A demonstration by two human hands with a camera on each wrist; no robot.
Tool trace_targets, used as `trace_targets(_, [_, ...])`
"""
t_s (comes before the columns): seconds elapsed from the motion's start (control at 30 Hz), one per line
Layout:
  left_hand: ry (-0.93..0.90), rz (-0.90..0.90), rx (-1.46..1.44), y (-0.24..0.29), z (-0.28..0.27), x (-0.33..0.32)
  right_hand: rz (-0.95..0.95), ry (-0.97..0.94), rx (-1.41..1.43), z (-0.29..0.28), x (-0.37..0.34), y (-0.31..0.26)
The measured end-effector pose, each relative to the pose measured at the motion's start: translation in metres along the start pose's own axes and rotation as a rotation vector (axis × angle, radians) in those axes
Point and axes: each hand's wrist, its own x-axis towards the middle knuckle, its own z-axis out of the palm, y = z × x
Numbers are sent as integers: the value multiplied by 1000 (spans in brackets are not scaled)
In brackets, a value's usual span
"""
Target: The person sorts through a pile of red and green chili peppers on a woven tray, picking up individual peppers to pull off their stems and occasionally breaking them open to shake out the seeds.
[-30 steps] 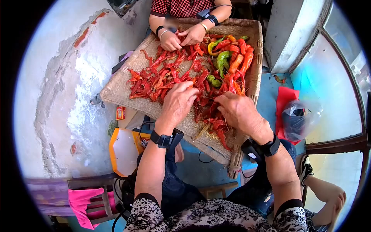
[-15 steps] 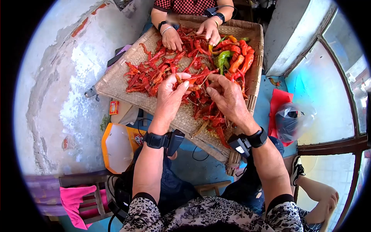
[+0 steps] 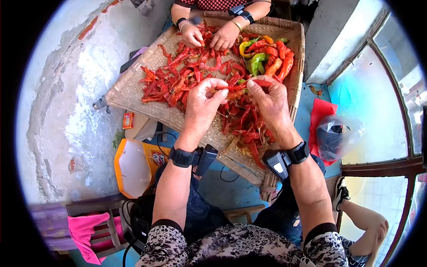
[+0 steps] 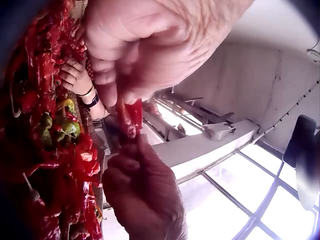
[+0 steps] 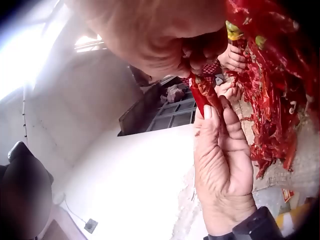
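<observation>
Above the pile, my left hand pinches one end of a dried red chili pepper between thumb and fingers. The fingertips of my right hand grip the other end, so the chili spans the short gap between both hands. A red piece also shows beyond the right thumb in the head view. Below the hands, wrinkled red chilies lie heaped on a shallow woven basket tray. In the left wrist view the chili looks split or doubled, its upper end hidden by my left fingers.
Across the tray another person's hands work among the chilies. Plumper red peppers and green ones sit at the far right. An orange-edged box lies on the floor at left. A plastic bag is at right.
My hands rise from the pile and come together, now holding a chili between them. The other person's hands shift about on the far side, moving closer together again.
</observation>
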Motion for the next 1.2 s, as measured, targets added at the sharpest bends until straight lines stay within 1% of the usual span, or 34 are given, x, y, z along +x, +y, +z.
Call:
trace_targets(0.03, [17, 19, 6, 0, 0, 0, -24, 35, -33, -3, 0, 1])
trace_targets(0.1, [34, 14, -1, 5, 1, -1, -44, 48, -20, -10, 4, 5])
trace_targets(0.17, [104, -47, -11, 13, 1, -3, -88, 143, -124, -17, 7, 1])
trace_targets(0.2, [133, -31, 30, 10, -2, -3, -148, 159, -260, -20, 11, 1])
trace_targets(0.23, [130, -31, 35, 4, -7, -1, -147, 162, -256, -24, 11, 1])
trace_targets(0.3, [133, 86, 351, -5, -14, 3, -134, 81, -464, -29, 8, -2])
trace_targets(0.33, [113, 73, 495, -5, -13, 4, -170, 72, -582, -32, 8, 1])
trace_targets(0.37, [111, 79, 497, -6, -12, 5, -175, 76, -580, -34, 7, 2])
trace_targets(0.43, [32, 222, 1073, -14, -10, 7, -162, 105, -629, -38, 6, 1])
trace_targets(0.47, [16, 261, 1170, -18, -9, 7, -156, 142, -689, -41, 6, 4])
trace_targets(0.5, [14, 266, 1166, -22, -8, 7, -158, 147, -692, -42, 4, 0])
trace_targets(0.57, [-50, 224, 1257, -33, -5, 9, -219, 264, -659, -41, -2, -9])
trace_targets(0.6, [-38, 306, 1312, -36, -7, 11, -263, 249, -672, -44, -3, -10])
trace_targets(0.63, [-38, 309, 1309, -39, -9, 15, -263, 251, -675, -45, -3, -12])
trace_targets(0.7, [-27, 158, 1302, -43, -11, 20, -320, 213, -701, -45, -9, -16])
trace_targets(0.73, [12, 235, 1239, -41, -15, 21, -340, 219, -667, -41, -12, -19])
trace_targets(0.77, [7, 232, 1239, -39, -18, 20, -335, 219, -666, -40, -15, -20])
trace_targets(0.83, [82, 13, 1067, -17, -20, 20, -368, 90, -655, -37, -18, -23])
trace_targets(0.87, [92, 115, 922, -27, -29, 21, -399, 47, -641, -34, -19, -19])
trace_targets(0.9, [94, 113, 924, -23, -27, 19, -399, 44, -639, -31, -20, -16])
trace_targets(0.97, [52, -103, 214, -6, -17, 8, -243, -105, -501, -24, -23, -10])
trace_targets(1.0, [-20, -97, 132, -1, -13, 4, -248, -172, -489, -22, -21, -4])
trace_targets(1.03, [-55, -119, 94, -3, -9, 1, -250, -168, -489, -21, -20, 0])
trace_targets(1.1, [-163, -137, 42, -1, 1, -7, 95, -233, -259, -13, -19, 3])
trace_targets(1.13, [-167, -137, 17, 1, 8, -10, 91, -235, -154, -10, -19, -3])
trace_targets(1.2, [-218, -155, 93, 5, 12, -11, 90, -206, -130, -12, -14, 8])
